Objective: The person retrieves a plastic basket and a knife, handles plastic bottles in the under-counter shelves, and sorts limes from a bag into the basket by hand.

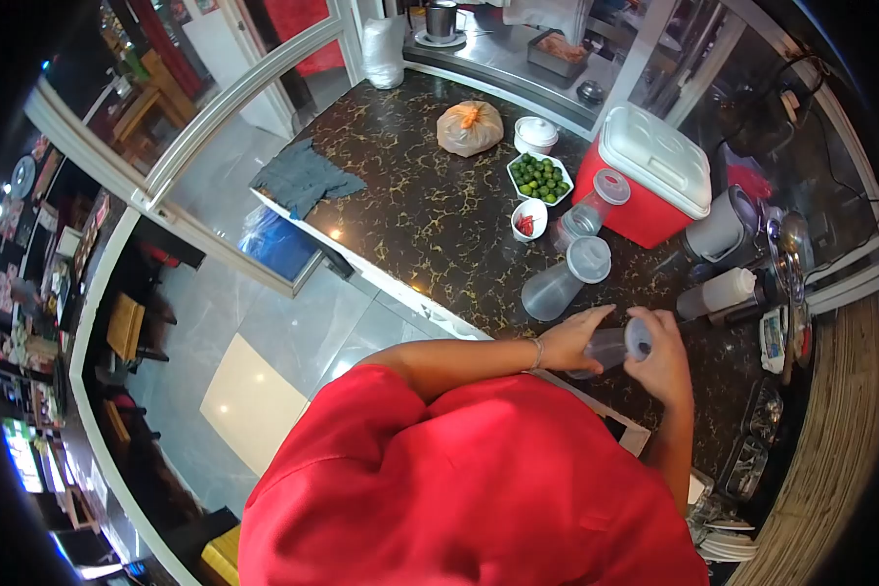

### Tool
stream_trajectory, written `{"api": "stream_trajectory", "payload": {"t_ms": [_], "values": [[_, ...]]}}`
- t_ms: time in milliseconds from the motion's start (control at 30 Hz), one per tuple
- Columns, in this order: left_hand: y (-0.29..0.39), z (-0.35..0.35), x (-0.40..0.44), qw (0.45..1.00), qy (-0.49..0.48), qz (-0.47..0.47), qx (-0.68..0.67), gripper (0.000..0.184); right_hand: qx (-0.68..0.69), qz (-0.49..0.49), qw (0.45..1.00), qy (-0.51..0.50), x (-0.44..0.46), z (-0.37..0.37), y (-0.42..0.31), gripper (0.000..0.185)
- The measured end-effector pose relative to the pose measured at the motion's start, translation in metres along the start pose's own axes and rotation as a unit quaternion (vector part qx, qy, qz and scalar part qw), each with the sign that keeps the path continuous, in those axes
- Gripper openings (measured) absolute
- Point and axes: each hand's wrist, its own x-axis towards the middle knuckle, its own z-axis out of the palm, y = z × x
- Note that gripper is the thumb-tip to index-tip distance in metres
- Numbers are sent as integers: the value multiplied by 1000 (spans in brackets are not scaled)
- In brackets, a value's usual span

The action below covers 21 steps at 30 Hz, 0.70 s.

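A clear plastic pitcher (610, 346) with an open round mouth is between my hands at the counter's near edge. My left hand (568, 342) is closed around its body from the left. My right hand (662, 359) curls about the rim from the right, fingers at the far side and thumb on the near side. Just beyond stands a lidded frosted pitcher (555, 289). Behind that is another clear pitcher (584, 221) with a pale lid. The lower part of the held pitcher is partly hidden by my left hand.
Farther back on the dark marbled counter (386, 166) are a bowl of green limes (539, 179), a cup of red chilies (528, 221), a white lidded tub (535, 135), a tied plastic bag (470, 128) and a grey cloth (308, 178). A red cooler (625, 200) and white squeeze bottle (718, 293) stand right.
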Motion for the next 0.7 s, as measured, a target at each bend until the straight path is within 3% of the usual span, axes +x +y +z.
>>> {"api": "stream_trajectory", "payload": {"t_ms": [67, 100, 167, 233, 300, 333, 367, 433, 467, 500, 567, 600, 700], "values": [[14, -7, 6, 995, -68, 14, 67, 69, -9, -10, 1000, -13, -10, 1, -23, 60], [21, -14, 8, 996, -65, 28, 55, 69, -27, -5, 1000, -13, -2, -5, -38, 60], [28, -24, -8, 993, -63, 2, 103, 63, -112, 241, 959, -101, 1, 0, -54, 63], [37, -35, -12, 988, -102, -1, 116, 67, -127, 238, 956, -114, -7, -2, -43, 70], [36, -39, -13, 986, -112, 12, 124, 69, -106, -25, 994, 6, -18, -9, -49, 78], [21, -30, -12, 987, -81, 40, 134, 71, -29, -5, 997, -69, -15, -14, -49, 84], [23, -33, -16, 985, -98, 31, 135, 71, -18, -18, 997, -70, -12, -10, -53, 84], [33, -40, -22, 983, -112, 33, 145, 72, -96, 274, 948, -129, -16, -11, -62, 80], [33, -39, -22, 982, -114, 47, 147, 72, -73, 92, 993, 23, -23, -11, -75, 76], [32, -37, -24, 983, -98, 44, 147, 71, -84, 102, 990, 38, -23, -12, -79, 76], [33, -29, -25, 984, -94, 60, 140, 71, -112, 193, 969, -102, -27, -15, -75, 74], [33, -29, -27, 981, -101, 57, 153, 71, -120, 206, 968, -79, -30, -14, -71, 72], [35, -27, -22, 980, -114, 22, 161, 71, -64, 155, 980, -104, -30, -27, -73, 72]]}}
